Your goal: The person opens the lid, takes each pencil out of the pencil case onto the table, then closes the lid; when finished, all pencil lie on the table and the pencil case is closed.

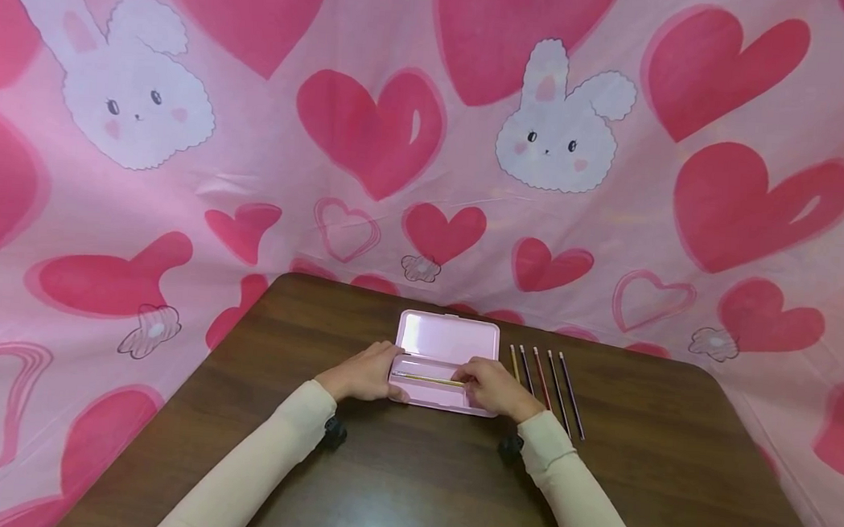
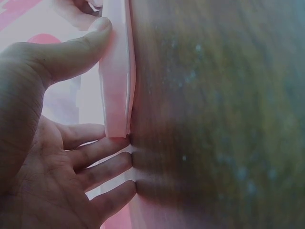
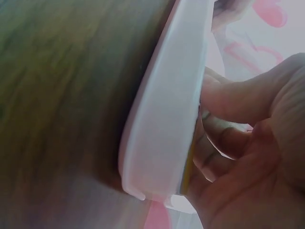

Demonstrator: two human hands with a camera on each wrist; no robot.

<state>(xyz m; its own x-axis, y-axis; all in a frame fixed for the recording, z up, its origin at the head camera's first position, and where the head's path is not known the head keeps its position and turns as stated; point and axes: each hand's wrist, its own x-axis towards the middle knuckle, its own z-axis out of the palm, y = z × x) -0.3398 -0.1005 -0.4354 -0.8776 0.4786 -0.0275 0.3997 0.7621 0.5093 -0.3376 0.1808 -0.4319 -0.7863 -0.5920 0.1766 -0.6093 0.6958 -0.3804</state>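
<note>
A pink pencil case (image 1: 449,338) lies on the table with its lid raised at the back. My left hand (image 1: 366,371) grips its left end; in the left wrist view the thumb (image 2: 78,52) is on the front wall and the other fingers are at the end. A yellow pencil (image 1: 425,379) lies lengthwise over the tray, eraser end to the left. At the tray's right end my right hand (image 1: 496,387) holds the pencil's other end, its tip hidden by the fingers. In the right wrist view the thumb (image 3: 233,98) and curled fingers are over the case's rim.
Several pencils (image 1: 541,384) lie side by side on the brown wooden table (image 1: 408,488), right of the case and partly behind the right hand. A pink cloth (image 1: 366,236) with hearts and rabbits hangs behind the table.
</note>
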